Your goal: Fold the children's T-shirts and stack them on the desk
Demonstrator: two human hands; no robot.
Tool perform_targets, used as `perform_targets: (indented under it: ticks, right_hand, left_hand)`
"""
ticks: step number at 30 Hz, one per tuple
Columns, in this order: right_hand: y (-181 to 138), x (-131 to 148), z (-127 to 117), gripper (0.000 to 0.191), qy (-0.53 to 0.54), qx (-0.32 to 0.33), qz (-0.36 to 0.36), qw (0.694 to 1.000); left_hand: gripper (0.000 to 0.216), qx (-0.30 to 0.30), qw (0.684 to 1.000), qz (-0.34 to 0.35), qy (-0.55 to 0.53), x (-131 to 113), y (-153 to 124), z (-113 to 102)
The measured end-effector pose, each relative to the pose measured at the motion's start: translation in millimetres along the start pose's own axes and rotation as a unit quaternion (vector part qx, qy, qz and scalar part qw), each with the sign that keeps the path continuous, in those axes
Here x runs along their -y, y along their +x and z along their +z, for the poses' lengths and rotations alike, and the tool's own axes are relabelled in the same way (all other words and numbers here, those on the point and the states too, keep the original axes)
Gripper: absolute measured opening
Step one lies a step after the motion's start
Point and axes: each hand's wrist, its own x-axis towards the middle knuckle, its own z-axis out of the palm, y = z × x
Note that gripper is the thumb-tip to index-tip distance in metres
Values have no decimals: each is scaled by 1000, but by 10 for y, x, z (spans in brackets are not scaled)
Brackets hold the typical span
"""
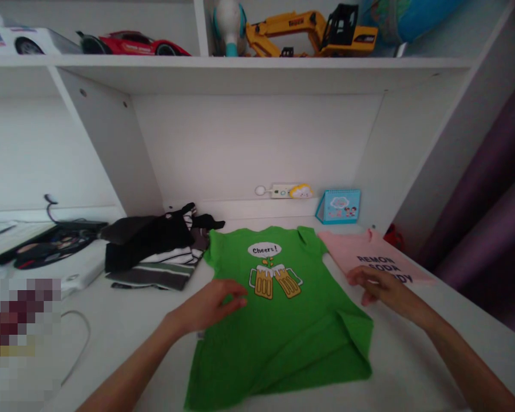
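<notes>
A green T-shirt (261, 332) with a "Cheers!" print and two beer mugs lies spread face up on the white desk, its lower right corner creased and partly turned. Over its left side is my left hand (217, 303), thumb and fingers apart and nothing between them. My right hand (380, 289) is off the shirt's right edge, in front of the pink T-shirt (347, 249); its fingers are loosely curved, apart from the thumb, and hold nothing. That pink shirt lies flat with dark lettering, partly hidden by my hand.
Dark and striped clothes (154, 252) lie heaped at the left. A blue desk calendar (341, 206) and a power strip (281, 191) are at the back. The shelf above holds a toy excavator (317, 34) and a red toy car (133, 43). A purple curtain (489, 217) hangs right.
</notes>
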Motion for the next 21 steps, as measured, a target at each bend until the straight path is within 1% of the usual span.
perform_targets:
  ticks: [1,2,3,5,6,9,12,14,17,20,21]
  right_hand:
    - [165,5,-6,37,-16,-5,-3,1000]
    - [343,14,-3,33,-46,-5,-6,999]
    - [527,27,4,29,-84,-4,-7,996]
    - [889,57,19,24,-166,-14,5,986]
    - [1060,67,22,23,-200,-25,14,979]
    - [1497,47,26,24,-254,-77,44,963]
    - [1795,-55,69,20,-294,-126,80,944]
    - [1918,-139,134,24,-310,-143,99,935]
    - [2031,-228,258,28,-318,-143,97,932]
    - [2107,-242,369,33,-312,-122,70,940]
    - [2128,-235,398,31,-309,-112,59,943]
  left_hand:
    - [37,-27,999,12,12,65,209,65]
    - [40,-51,998,8,35,140,408,152]
    - [45,-71,995,-13,68,221,585,254]
    - [55,-77,987,-66,126,378,842,464]
    - [59,-73,983,-85,148,445,916,554]
    - [61,-65,978,-96,176,569,971,704]
    - [61,-69,977,-96,180,586,928,709]
    - [62,-68,977,-98,175,574,914,690]
    - [64,-70,978,-102,166,565,918,681]
    - [63,-72,979,-98,165,573,922,690]
    - [62,-71,979,-96,167,576,921,692]
